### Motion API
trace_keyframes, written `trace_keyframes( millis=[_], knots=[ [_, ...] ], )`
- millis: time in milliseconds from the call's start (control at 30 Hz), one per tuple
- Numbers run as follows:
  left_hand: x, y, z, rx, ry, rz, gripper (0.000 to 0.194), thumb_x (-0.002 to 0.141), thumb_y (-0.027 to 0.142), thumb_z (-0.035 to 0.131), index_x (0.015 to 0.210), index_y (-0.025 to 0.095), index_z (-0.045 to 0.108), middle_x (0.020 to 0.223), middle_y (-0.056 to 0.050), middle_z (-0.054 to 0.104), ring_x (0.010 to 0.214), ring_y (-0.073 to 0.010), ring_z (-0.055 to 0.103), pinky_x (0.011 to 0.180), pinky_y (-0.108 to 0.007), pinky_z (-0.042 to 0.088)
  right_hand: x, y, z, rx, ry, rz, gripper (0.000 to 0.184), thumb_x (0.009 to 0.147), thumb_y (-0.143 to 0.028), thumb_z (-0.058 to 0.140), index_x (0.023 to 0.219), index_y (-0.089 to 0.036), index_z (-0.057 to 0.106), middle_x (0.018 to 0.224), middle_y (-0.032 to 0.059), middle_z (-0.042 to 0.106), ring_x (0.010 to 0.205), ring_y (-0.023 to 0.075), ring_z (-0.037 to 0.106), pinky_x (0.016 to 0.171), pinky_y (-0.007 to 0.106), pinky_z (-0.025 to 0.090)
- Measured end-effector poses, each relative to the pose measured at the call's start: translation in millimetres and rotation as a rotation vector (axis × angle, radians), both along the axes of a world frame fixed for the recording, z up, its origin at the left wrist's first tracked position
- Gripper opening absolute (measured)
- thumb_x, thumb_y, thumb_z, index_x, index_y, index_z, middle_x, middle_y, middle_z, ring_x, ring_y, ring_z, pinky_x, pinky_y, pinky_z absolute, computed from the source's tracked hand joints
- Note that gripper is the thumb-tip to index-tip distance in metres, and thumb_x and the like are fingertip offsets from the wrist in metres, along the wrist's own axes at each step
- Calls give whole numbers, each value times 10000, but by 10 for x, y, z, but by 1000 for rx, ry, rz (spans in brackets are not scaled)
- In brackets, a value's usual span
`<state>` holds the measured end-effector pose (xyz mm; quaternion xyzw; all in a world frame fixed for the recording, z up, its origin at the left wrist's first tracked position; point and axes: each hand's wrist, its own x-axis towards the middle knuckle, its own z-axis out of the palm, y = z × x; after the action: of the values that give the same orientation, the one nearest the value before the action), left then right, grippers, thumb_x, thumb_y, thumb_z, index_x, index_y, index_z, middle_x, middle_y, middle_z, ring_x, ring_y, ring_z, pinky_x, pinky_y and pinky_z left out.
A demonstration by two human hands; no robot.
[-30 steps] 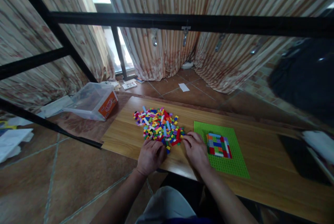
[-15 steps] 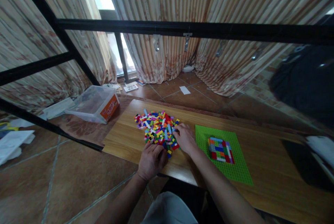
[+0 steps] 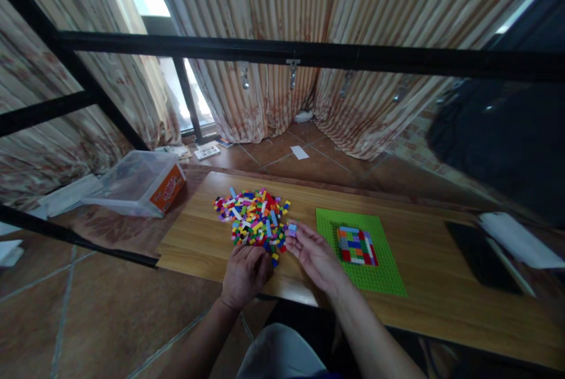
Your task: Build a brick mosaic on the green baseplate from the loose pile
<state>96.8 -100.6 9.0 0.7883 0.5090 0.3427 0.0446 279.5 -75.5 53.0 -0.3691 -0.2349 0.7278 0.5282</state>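
My right hand (image 3: 311, 250) is turned partly palm up beside the pile, its fingertips pinching a small light-blue brick (image 3: 292, 228). A lilac tone shows under the blue, and I cannot tell if that is a second brick. Curled at the front edge of the brick pile (image 3: 251, 217) is my left hand (image 3: 245, 273); its fingertips are hidden, and so is anything in them. Right of my right hand lies a green baseplate (image 3: 384, 276). On it stands a roughly square block of multicoloured bricks (image 3: 356, 246).
The wooden table (image 3: 194, 243) runs left to right. Left of it a clear plastic box (image 3: 132, 182) with an orange label sits on the floor. A dark flat panel (image 3: 481, 255) and a white item (image 3: 518, 238) lie at the right. A black metal rail (image 3: 265, 49) crosses above.
My right hand has lifted from the pile and turned over, bringing the light-blue brick into view. My left hand stays at the pile's front edge. The view has swung right.
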Motion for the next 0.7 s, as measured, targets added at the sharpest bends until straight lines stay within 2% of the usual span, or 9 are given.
trace_keyframes(
  millis=[200,300,433,567,700],
  knots=[
    [-20,-36,67,59,-69,-7,60,887,248,542,933,223,572,813,-31,680,767,-180,636,775,-365,490,-12,-263,-92,-29,-56,-46,377,644,-404,843,956,-221,732,844,23,731,731,112,644,707,244,500],
    [39,-133,116,48,-159,-29,195,867,285,586,1049,221,561,910,-61,681,840,-196,642,763,-361,519,-32,-436,-177,-44,-127,-76,377,630,-431,846,913,-210,731,841,33,731,719,128,640,674,254,494],
    [268,-299,148,-111,-329,-72,292,851,332,627,1115,223,567,978,-73,683,886,-192,652,760,-340,556,-68,-642,-217,-63,-107,-118,353,622,-438,847,870,-217,729,865,22,717,773,146,639,712,273,507],
    [458,-420,161,-338,-506,-117,190,883,351,583,1023,233,634,879,-40,697,804,-168,664,712,-304,565,-46,-784,-187,-109,-50,-115,352,623,-451,843,859,-220,721,885,29,711,815,167,644,756,296,516],
    [501,-509,174,-470,-565,-138,154,900,326,553,917,241,680,831,-25,711,779,-162,664,703,-292,554,68,-867,-225,-97,-182,-64,368,618,-476,841,845,-211,723,803,24,697,747,149,620,690,263,492]
  ],
)
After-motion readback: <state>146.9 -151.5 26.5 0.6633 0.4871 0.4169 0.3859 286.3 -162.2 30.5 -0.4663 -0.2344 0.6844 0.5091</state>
